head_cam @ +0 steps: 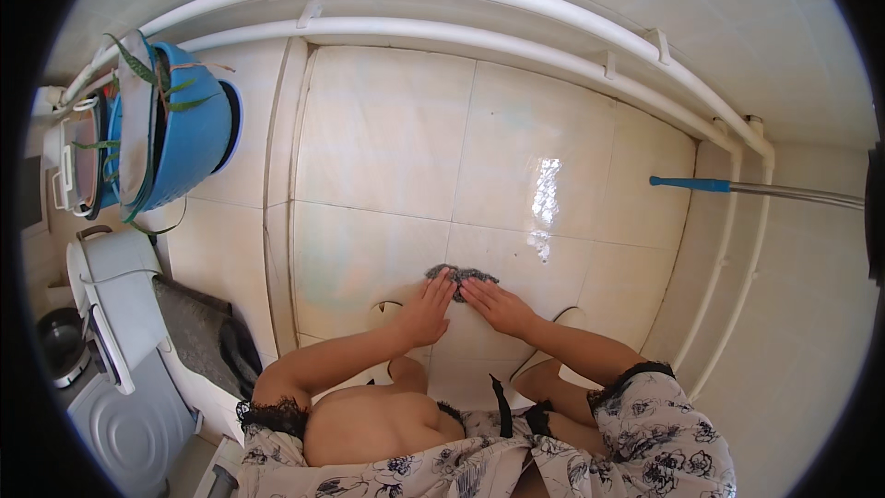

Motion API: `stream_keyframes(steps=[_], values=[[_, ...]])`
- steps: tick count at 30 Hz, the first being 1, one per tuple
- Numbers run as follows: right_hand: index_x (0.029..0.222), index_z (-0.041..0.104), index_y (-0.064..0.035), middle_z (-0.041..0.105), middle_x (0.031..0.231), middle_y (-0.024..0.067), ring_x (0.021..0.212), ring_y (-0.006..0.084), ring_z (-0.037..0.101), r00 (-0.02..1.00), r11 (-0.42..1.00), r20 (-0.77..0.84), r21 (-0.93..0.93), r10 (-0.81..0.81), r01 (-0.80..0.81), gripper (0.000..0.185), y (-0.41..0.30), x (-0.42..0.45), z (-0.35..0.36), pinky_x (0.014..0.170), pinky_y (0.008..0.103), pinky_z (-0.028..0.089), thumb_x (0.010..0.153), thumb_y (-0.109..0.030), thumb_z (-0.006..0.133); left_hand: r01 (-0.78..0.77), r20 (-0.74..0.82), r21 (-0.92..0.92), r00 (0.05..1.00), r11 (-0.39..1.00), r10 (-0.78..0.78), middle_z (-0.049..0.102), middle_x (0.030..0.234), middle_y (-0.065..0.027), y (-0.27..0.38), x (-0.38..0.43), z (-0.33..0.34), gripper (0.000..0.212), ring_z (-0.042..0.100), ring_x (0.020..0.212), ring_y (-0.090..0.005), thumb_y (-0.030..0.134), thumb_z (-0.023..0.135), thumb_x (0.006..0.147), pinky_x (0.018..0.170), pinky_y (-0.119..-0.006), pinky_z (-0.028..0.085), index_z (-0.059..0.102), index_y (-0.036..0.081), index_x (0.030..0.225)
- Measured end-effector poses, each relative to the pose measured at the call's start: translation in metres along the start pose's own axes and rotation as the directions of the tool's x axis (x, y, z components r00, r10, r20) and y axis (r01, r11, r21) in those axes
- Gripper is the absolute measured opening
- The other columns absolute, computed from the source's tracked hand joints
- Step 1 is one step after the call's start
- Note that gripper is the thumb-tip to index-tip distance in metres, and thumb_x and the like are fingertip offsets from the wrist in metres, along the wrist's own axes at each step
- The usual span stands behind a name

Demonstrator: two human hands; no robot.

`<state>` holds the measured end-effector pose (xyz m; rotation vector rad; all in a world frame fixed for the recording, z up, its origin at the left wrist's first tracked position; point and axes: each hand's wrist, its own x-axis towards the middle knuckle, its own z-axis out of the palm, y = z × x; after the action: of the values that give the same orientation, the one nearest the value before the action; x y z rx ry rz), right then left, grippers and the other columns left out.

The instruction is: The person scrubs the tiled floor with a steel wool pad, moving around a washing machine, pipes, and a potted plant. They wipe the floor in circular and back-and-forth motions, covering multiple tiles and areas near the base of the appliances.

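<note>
A dark grey cloth [460, 277] lies bunched on the pale tiled floor [387, 152] in front of me. My left hand [427, 308] rests on the left part of the cloth, its fingers stretched forward. From the other side, my right hand [499, 303] lies flat with its fingertips on the cloth's right part. Both hands press from above, close together, and neither is seen closed around the cloth. The cloth's underside and the palms are hidden. A bright wet-looking reflection [545, 197] shows on the tiles ahead and to the right.
White pipes [442, 28] run along the far wall. A raised sill [278, 187] borders the floor on the left, with a blue container [197, 124] and a potted plant beyond. On the right, a blue-tipped metal pole [691, 184] reaches in. My slippered feet are below my hands.
</note>
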<state>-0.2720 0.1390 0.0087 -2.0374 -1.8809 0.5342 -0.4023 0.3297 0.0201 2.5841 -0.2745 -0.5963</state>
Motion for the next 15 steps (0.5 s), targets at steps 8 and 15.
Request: stream_keyframes(steps=[8,15], values=[[0.13,0.048,-0.0011,0.048,0.136,0.0106,0.127,0.0234,0.044,0.992,0.996,-0.1,0.058,0.079,-0.073,0.052,0.069,0.057,-0.028,0.105,0.0369,0.039,0.079,-0.002,0.054,0.168,-0.123,0.061,0.979,0.984,-0.16,0.032,0.143,-0.0241,-0.025,0.063,-0.027,0.076,0.018,0.139,-0.0364,0.045,0.051,0.087,0.111,-0.045,0.022,0.033,-0.01,0.136],[0.129,0.049,-0.0036,0.051,0.133,0.012,0.125,0.0272,0.046,0.937,0.979,-0.283,0.074,0.204,-0.19,0.059,0.143,0.13,-0.057,0.104,0.0376,0.039,0.072,0.004,0.057,0.284,-0.338,-0.01,0.902,0.959,-0.27,0.023,0.148,-0.0237,-0.079,0.146,-0.078,0.079,0.017,0.141,-0.0327,0.043,0.052,0.084,0.111,-0.042,0.023,0.027,-0.01,0.139]])
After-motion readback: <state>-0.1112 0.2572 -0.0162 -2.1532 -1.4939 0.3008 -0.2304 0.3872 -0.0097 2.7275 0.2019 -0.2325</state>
